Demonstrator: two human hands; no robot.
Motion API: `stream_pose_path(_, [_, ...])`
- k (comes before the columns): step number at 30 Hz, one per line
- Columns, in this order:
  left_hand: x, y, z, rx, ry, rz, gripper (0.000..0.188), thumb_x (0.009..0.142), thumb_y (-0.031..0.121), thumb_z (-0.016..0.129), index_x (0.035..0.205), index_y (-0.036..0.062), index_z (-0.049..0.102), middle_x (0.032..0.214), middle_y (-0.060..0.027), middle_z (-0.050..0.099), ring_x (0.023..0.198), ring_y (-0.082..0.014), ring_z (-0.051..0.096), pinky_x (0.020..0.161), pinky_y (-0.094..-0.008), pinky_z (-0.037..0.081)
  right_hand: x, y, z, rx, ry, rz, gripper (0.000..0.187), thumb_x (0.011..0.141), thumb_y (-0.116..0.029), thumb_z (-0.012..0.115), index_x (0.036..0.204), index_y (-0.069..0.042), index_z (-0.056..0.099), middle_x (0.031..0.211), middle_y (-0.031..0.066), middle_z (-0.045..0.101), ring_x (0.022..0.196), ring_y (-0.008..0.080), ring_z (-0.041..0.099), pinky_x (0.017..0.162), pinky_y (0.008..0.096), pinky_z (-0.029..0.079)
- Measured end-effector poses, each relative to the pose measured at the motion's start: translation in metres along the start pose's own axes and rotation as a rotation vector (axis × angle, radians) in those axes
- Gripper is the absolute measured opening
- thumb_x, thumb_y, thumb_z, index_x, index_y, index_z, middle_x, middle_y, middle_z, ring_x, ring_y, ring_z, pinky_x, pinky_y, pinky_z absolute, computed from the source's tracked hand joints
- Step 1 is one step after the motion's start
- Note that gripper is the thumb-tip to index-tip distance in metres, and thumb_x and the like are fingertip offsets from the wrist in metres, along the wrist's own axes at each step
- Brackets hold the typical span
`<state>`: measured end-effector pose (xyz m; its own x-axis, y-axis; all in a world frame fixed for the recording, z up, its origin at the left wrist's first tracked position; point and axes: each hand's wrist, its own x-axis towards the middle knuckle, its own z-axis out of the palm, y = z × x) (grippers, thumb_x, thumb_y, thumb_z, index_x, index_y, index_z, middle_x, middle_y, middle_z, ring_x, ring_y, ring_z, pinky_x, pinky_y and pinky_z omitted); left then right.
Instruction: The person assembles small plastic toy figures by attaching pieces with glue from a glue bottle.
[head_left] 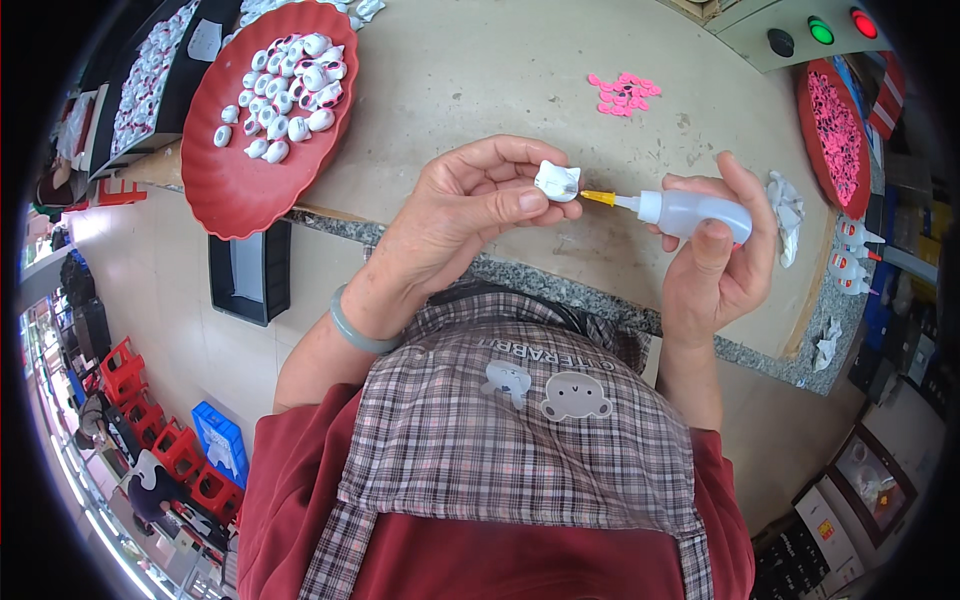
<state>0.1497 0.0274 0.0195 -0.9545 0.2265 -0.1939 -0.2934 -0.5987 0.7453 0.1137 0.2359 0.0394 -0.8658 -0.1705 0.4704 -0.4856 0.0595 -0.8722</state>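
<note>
Between thumb and fingers, my left hand (pixel 465 195) pinches a small white piece with pointed corners, like a cat's head (pixel 558 181). My right hand (pixel 720 235) grips a translucent squeeze bottle (pixel 705 215) lying on its side, with a yellow nozzle (pixel 598 198) pointing left. The nozzle tip is at the white piece's right edge; whether it touches I cannot tell. Beyond my hands, a small group of flat pink pieces (pixel 625 94) lies on the table (pixel 480 70). At the left, a red scalloped tray (pixel 225 185) holds many white pieces with dark openings.
A second red tray (pixel 857 205) with pink pieces stands at the right. Crumpled tissue (pixel 786 215) and several small white bottles (pixel 850 268) lie near the right edge. Indicator lights (pixel 821 31) sit on a box at the far right. A black bin (pixel 248 310) is below the table's left edge.
</note>
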Motion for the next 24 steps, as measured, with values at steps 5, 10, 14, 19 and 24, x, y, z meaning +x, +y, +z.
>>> stream_pose_path(5, [0.001,-0.0001,-0.0001,-0.108,-0.024,-0.025,0.033,0.085,0.003,0.062,0.117,-0.0021,0.054,0.114,-0.0207,0.059,0.099,-0.0264,0.064,0.088,-0.0283,0.054,-0.0012,0.0007,-0.0004,0.002,0.031,0.007,0.044,0.095,-0.028,0.052,0.123,0.006,0.046,0.089,0.0176,0.064,0.062,0.0153,0.057,0.05,0.0232,0.043])
stream_pose_path(10, [0.0013,-0.0009,-0.0002,-0.14,-0.035,-0.037,0.034,0.085,0.003,0.062,0.117,-0.0021,0.054,0.115,-0.0229,0.058,0.099,-0.0264,0.064,0.087,-0.028,0.055,-0.0016,0.0016,0.0001,-0.011,0.015,-0.002,0.044,0.095,-0.027,0.052,0.123,0.006,0.046,0.089,0.0179,0.064,0.062,0.0156,0.058,0.05,0.0232,0.043])
stream_pose_path(14, [0.0007,-0.0004,0.0018,-0.144,-0.025,-0.046,0.032,0.085,0.005,0.063,0.115,-0.0024,0.056,0.107,-0.0163,0.062,0.098,-0.026,0.064,0.088,-0.0303,0.054,-0.0017,0.0022,0.0005,-0.018,0.012,-0.008,0.043,0.095,-0.026,0.052,0.123,0.005,0.046,0.09,0.0182,0.064,0.063,0.0158,0.059,0.05,0.023,0.043])
stream_pose_path(19, [0.0009,-0.0023,-0.0004,-0.148,-0.03,-0.055,0.033,0.085,0.003,0.062,0.116,-0.0029,0.054,0.115,-0.0223,0.058,0.099,-0.0264,0.064,0.087,-0.0282,0.055,-0.0023,0.003,0.0011,-0.042,0.0,-0.025,0.042,0.095,-0.026,0.052,0.123,0.005,0.046,0.091,0.0183,0.064,0.064,0.0155,0.059,0.051,0.0228,0.043])
stream_pose_path(24, [0.0006,-0.0008,0.0,-0.147,-0.023,-0.045,0.032,0.085,0.005,0.063,0.115,-0.0026,0.056,0.106,-0.0159,0.063,0.098,-0.0265,0.064,0.088,-0.0307,0.054,-0.0019,0.0026,0.0001,-0.07,-0.001,-0.027,0.042,0.095,-0.026,0.052,0.123,0.004,0.046,0.091,0.0181,0.065,0.064,0.0156,0.059,0.052,0.023,0.043])
